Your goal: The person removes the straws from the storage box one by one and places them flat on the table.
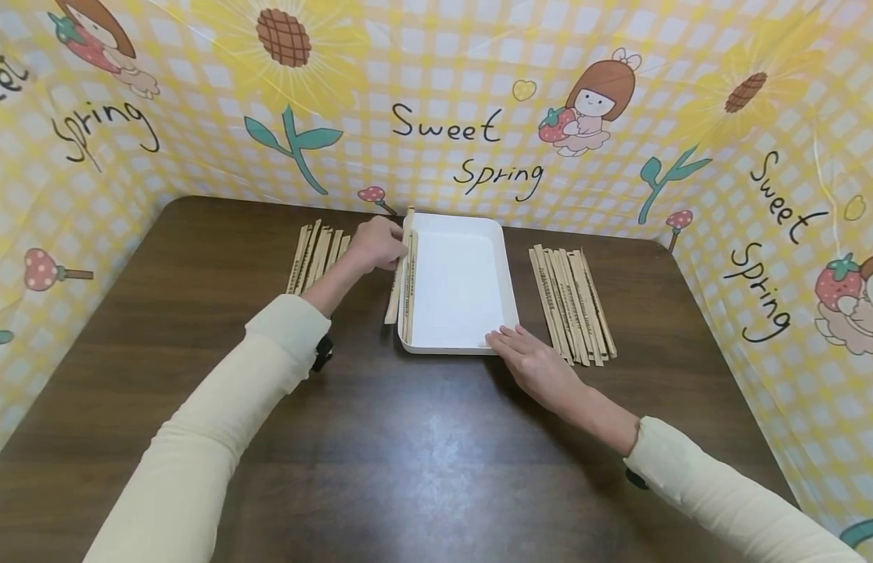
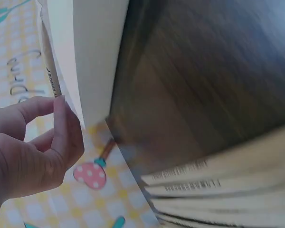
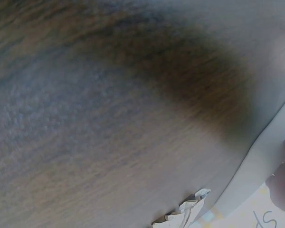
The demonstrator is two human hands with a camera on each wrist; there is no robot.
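Note:
A white rectangular tray [image 1: 459, 281] lies on the dark wooden table. My left hand [image 1: 378, 244] is at its left rim and pinches a narrow paper-wrapped stick [image 1: 393, 301] between thumb and fingertips. In the left wrist view, dark print shows on the held stick [image 2: 49, 66], beside the pale tray wall [image 2: 97, 61]. Another paper-wrapped stick [image 1: 411, 293] lies inside the tray along its left wall. Over at the near right corner, my right hand [image 1: 538, 363] rests straight fingers on the tray's rim. The right wrist view catches only part of that hand [image 3: 284, 183].
Left of the tray lies a row of paper-wrapped sticks [image 1: 308, 254], partly hidden by the left arm. A second row of such sticks [image 1: 573, 305] lies to the right. A yellow checked cloth [image 1: 465, 86] surrounds the table's back and sides.

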